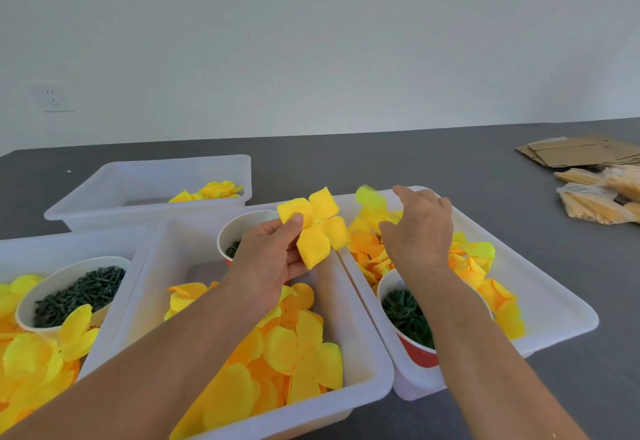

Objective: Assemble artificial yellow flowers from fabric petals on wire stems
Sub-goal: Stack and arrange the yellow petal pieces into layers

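1. The left hand (pixel 266 259) holds a four-lobed yellow petal piece (pixel 317 228) above the middle tray (pixel 363 335). The thumb lies on its upper-left lobe and the other fingers are curled behind it, so it is pinched. It stands nearly upright, face toward the camera.

2. The right hand (pixel 420 232) is over the right tray (pixel 554 304), back toward the camera. Its fingers reach down and away into the loose petals (pixel 367 249). A blurred yellow-green petal (pixel 369 197) shows just beside the fingertips, but I cannot tell whether the fingers pinch it or are parted.

3. The relation that matters: the held piece lies to the left of the right hand and close to it, at about the same height. Its centre sits between the two hands, nearer the left thumb.

4. In my judgement the next petal layer comes from the right tray, so the right hand is the nearer one to fetch it. It then has to travel left to the held piece.

5. No wire stem is visible in either hand. Dark green parts fill the paper cup (pixel 415 353) under the right forearm. A second cup (pixel 242 228) stands behind the left hand, and a third cup (pixel 69 287) in the left tray.

6. A far tray (pixel 152 176) holds a few yellow flowers (pixel 218 190), well apart from both hands on the tabletop (pixel 450 159).
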